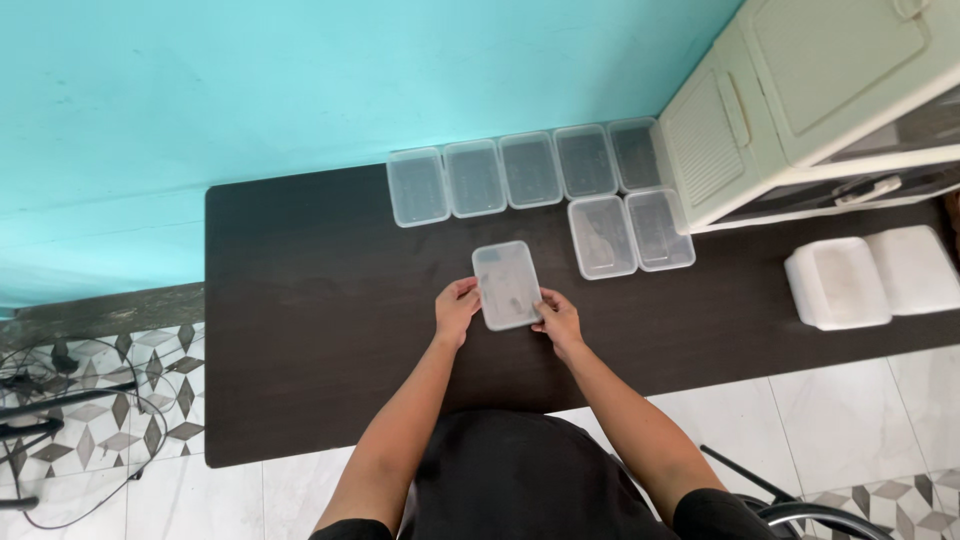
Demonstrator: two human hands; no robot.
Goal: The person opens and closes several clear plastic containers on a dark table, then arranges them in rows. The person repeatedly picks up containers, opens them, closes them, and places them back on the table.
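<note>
While both hands grip it from either side, a clear lidded box sits on the dark worktop, near the middle of the head view. The left hand has its fingers closed on the box's left long edge, at about 9 o'clock from the box. The right hand clasps the lower right corner, at about 4 o'clock, with its fingers curled against the rim. The box lies slightly tilted, its short end pointing toward 12 o'clock.

At 12 o'clock from the box, along the turquoise wall, a row of five clear boxes stands edge to edge, each touching the next. At 2 o'clock from the held box, two more clear boxes lie side by side, just in front of the right end of the row and apart from the held one.

At 1 o'clock, in the upper right corner, a pale cabinet rests on the worktop, close against the right end of the row. At 3 o'clock, well apart from the hands, two white tubs sit touching each other.

At 8 o'clock, beyond the worktop's left edge, patterned floor tiles show, with dark cables lying across them. At 5 o'clock, part of a dark chair frame is in view beside the person's right arm.
</note>
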